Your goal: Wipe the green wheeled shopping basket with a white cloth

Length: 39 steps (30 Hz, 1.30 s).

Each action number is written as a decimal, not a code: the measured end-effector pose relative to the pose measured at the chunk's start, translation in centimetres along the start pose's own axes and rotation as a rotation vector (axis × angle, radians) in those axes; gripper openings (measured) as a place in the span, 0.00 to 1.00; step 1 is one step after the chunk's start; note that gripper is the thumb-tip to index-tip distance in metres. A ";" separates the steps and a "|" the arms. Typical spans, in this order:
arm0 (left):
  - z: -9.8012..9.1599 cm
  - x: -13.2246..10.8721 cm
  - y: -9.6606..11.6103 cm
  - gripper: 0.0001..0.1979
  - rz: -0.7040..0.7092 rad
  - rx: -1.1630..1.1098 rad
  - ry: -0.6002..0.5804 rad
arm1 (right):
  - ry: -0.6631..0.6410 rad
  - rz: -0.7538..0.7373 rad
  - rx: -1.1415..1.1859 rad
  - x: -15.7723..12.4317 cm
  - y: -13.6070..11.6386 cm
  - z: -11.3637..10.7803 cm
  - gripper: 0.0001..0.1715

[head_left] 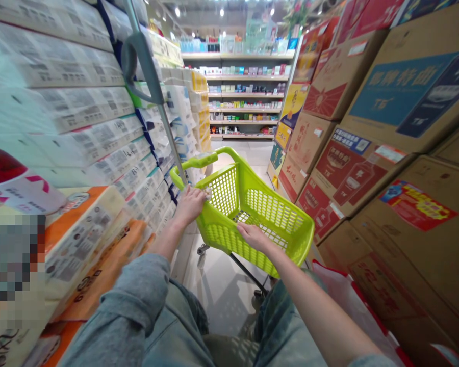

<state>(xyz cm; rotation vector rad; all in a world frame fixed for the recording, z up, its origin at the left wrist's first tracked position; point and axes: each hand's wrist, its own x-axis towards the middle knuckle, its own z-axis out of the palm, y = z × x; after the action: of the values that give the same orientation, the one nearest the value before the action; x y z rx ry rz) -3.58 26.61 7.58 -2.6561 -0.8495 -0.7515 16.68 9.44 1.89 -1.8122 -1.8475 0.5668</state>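
Observation:
A lime-green shopping cart with a perforated basket stands turned at an angle in front of my knees. Nothing shows inside its basket. My left hand is closed over the cart's left corner, close to the handle, and a small whitish bit shows by its fingers. Closed on the near rim of the basket is my right hand, its fingertips partly hidden. A thin metal pole with a grey loop grip rises from beside my left hand and leans to the upper left.
Stacked, wrapped tissue packs wall the left side. Orange tissue packs and a bottle with dark red contents sit near left. Cardboard cartons line the right. Shelves of small goods stand at the aisle's end.

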 end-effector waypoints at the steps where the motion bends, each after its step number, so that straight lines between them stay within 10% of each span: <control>1: 0.0 0.0 -0.5 0.12 -0.052 0.004 0.022 | 0.001 -0.003 -0.008 0.0 0.0 0.0 0.25; 6: 0.6 -0.7 0.2 0.13 -0.197 0.018 0.064 | -0.003 -0.010 -0.029 0.1 0.2 -0.3 0.25; 16: 1.9 -3.6 8.2 0.16 -0.011 -0.052 0.019 | 0.005 -0.032 -0.191 0.2 1.6 -1.4 0.25; 28: -0.1 -3.5 1.9 0.17 0.060 0.068 0.005 | 0.030 -0.086 -0.264 0.9 3.4 -2.1 0.26; 39: -0.9 -2.5 2.9 0.13 0.033 0.069 -0.002 | 0.007 -0.055 -0.363 0.8 3.7 -3.1 0.28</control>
<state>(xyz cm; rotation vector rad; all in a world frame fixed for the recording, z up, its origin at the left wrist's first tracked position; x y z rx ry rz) -3.97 22.76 6.72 -2.6042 -0.8150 -0.6990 21.49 10.28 2.13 -1.9740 -2.0939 0.2121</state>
